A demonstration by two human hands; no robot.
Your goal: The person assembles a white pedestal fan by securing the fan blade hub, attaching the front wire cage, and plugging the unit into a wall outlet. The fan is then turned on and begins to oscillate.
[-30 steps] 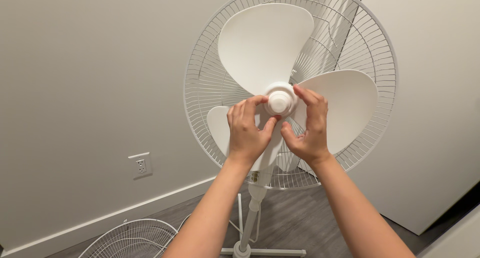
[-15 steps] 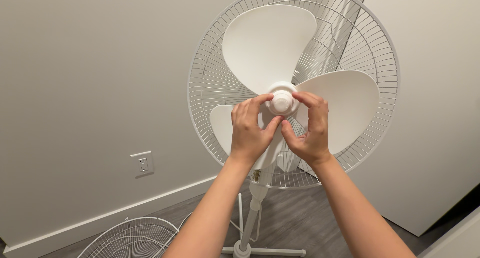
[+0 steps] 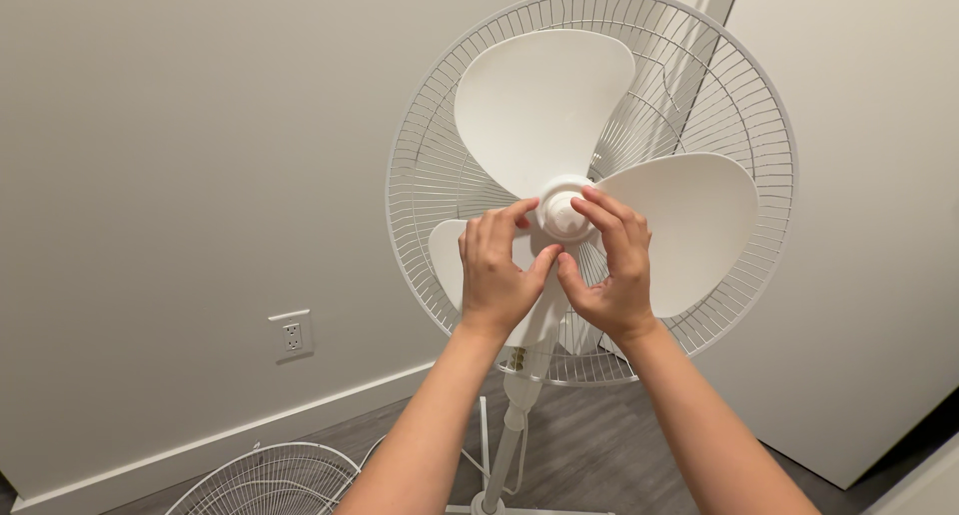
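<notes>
- Presently, the step in hand appears to be work on the white round hub cap at the centre of the fan blade assembly; whether it is being tightened or loosened cannot be told from this view.
- Location: the hub cap sits at the middle of the rear guard, on a white pedestal fan whose pole runs down toward 6 o'clock.
- Left hand: at 7 o'clock of the hub cap, fingers curled, index tip and thumb pressed against the cap's left edge and the blade root below it.
- Right hand: at 5 o'clock of the hub cap, fingers laid over the cap's right side, thumb beneath; it grasps the cap.
- Judgement for the next move: a firm pinch on the cap with one hand while the other braces the blades against rotation, since the blades would likely turn with the cap.
- Count: one pedestal fan, three blades, one hub cap, one rear guard mounted.
- Count: one detached front guard lying on the floor at 7 o'clock of the pole, near the baseboard.
- Count: one wall outlet at 9 o'clock, two hands.
</notes>
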